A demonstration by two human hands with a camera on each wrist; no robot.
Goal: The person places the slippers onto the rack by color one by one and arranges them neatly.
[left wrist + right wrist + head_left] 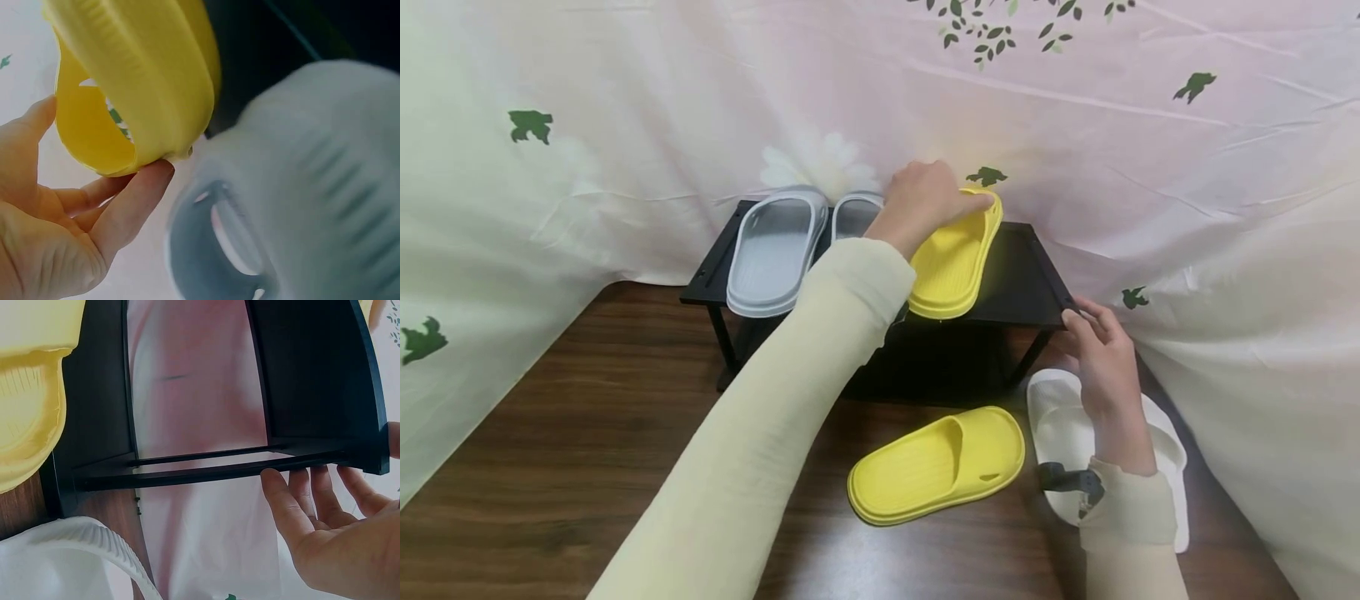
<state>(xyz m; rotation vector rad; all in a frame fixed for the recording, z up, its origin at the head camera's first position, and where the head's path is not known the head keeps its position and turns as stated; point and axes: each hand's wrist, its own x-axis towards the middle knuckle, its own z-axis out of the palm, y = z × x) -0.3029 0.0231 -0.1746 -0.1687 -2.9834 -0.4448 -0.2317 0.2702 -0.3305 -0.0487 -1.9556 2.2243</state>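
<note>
My left hand [925, 200] pinches the toe end of a yellow slide slipper [953, 267], which lies along the top board of a black shoe rack [1018, 275]. In the left wrist view, the thumb is on one side of the slipper's open toe and the fingers are on the other. Beside it on the rack are two grey slippers [771, 250], one partly covered by the left hand and arm. My right hand [1108, 367] holds the rack's right end, its fingertips against the side bar in the right wrist view.
A second yellow slipper [917, 475] lies on the wooden floor [587, 433] in front of the rack. White slippers [1063, 417] sit at the right, partly behind the right forearm. Printed fabric [662, 108] hangs close behind and on both sides.
</note>
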